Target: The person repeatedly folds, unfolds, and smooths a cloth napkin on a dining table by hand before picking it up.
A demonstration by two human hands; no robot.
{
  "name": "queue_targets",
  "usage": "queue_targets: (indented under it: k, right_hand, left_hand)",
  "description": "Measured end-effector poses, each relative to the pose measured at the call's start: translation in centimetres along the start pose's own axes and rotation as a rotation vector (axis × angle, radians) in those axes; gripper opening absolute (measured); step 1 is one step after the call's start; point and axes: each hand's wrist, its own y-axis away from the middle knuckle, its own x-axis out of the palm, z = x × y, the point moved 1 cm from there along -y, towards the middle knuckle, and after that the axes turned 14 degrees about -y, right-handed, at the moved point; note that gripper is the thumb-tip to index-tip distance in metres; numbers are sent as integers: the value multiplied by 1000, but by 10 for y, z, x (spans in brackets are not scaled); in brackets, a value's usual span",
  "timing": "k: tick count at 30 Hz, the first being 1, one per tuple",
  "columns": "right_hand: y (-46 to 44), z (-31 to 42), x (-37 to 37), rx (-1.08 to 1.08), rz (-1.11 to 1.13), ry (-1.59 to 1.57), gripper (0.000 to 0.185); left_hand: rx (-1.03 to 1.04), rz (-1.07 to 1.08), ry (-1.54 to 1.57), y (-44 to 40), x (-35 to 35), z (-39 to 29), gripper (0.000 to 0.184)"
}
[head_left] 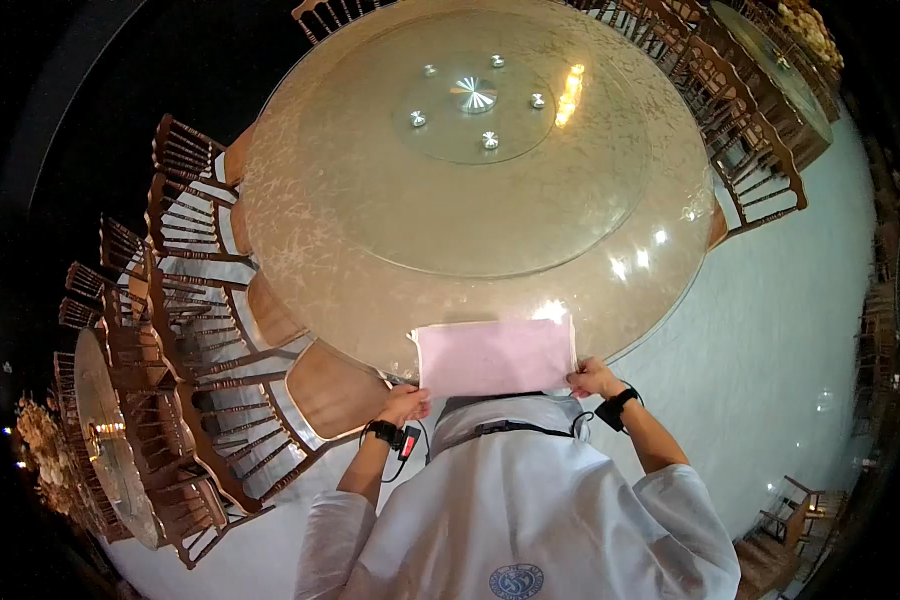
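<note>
A pink cloth with pale edging lies spread at the near edge of a large round table. My left hand pinches its near left corner, fingers closed. At the near right corner, my right hand grips the cloth between thumb and fingers. The far part of the cloth rests on the tabletop, and its near edge hangs at the rim in front of my waist.
A round glass turntable with metal fittings sits on the table. Wooden chairs crowd the left side, and more chairs stand at the upper right. Another round table is at the far left. Pale floor shows on the right.
</note>
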Motion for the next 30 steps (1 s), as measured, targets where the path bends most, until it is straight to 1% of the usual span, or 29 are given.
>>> queue_targets:
  k: [1, 2, 3, 5, 6, 7, 9, 10, 12, 13, 15, 16, 17, 19, 21, 22, 23, 24, 25, 26, 27, 28, 29, 30]
  right_hand:
    - [9, 2, -1, 78, 15, -143, 17]
    - [4, -3, -6, 92, 43, -178, 22]
    - [3, -2, -10, 92, 43, -177, 22]
    - [-3, 6, -16, 24, -50, -373, 26]
    - [-4, 17, -20, 25, -45, -432, 27]
    - [-9, 22, -22, -9, -97, -454, 27]
    - [-19, 36, -24, -87, -76, -433, 23]
    - [-26, 41, -24, -94, -77, -439, 23]
    - [-34, 50, -22, -57, 5, -531, 20]
    - [-34, 54, -21, -64, 2, -536, 20]
    - [-32, 59, -18, -66, -49, -657, 20]
    - [-34, 57, -19, -95, 5, -628, 20]
    - [-37, 55, -18, -96, 2, -633, 20]
    - [-42, 50, -17, -79, -47, -529, 19]
    - [-44, 49, -15, -78, -83, -500, 18]
    - [-45, 50, -14, -78, -118, -466, 17]
    - [-45, 52, -12, -78, -119, -467, 17]
    - [-45, 54, -10, -112, -168, -391, 18]
    - [-46, 54, -9, -146, -217, -315, 19]
    - [-47, 52, -8, -142, -216, -316, 19]
    - [-48, 50, -8, -186, -275, -153, 21]
    - [-49, 48, -7, -229, -331, 10, 24]
    - [-49, 43, -4, -225, -328, 11, 24]
    - [-45, 40, -1, -366, -542, 222, 21]
  left_hand:
    - [-25, 62, 32, 1, -1, 3, 17]
    - [-22, 61, 35, -2, -5, 1, 17]
    - [35, 91, 78, -5, -11, -4, 16]
    - [145, 149, 163, -11, -21, -15, 13]
    - [136, 16, 245, -3, -18, -29, 14]
    - [139, 13, 243, -1, -17, -44, 14]
    - [234, -40, 168, 0, -19, -72, 16]
    - [242, -42, 162, -1, -18, -84, 16]
    - [105, -54, 143, -2, -15, -99, 15]
    - [112, -54, 138, -3, -17, -102, 15]
    - [98, 69, -22, -9, -23, -103, 13]
    - [99, 70, -28, -14, -26, -100, 13]
    - [126, 73, -85, -20, -27, -96, 13]
    - [148, 80, -145, -28, -28, -89, 13]
    - [173, 1, -168, -32, -29, -87, 13]
    - [174, 2, -169, -32, -26, -87, 13]
    - [190, -71, -188, -32, -22, -87, 15]
    - [206, -144, -206, -31, -20, -86, 18]
    - [204, -143, -207, -47, -20, -76, 18]
    - [310, -292, -379, -67, -21, -65, 20]
    - [413, -440, -552, -66, -19, -65, 23]
    - [408, -439, -553, -65, -18, -62, 23]
    - [475, -567, -704, -63, -16, -61, 24]
    - [540, -695, -854, -52, -10, -65, 25]
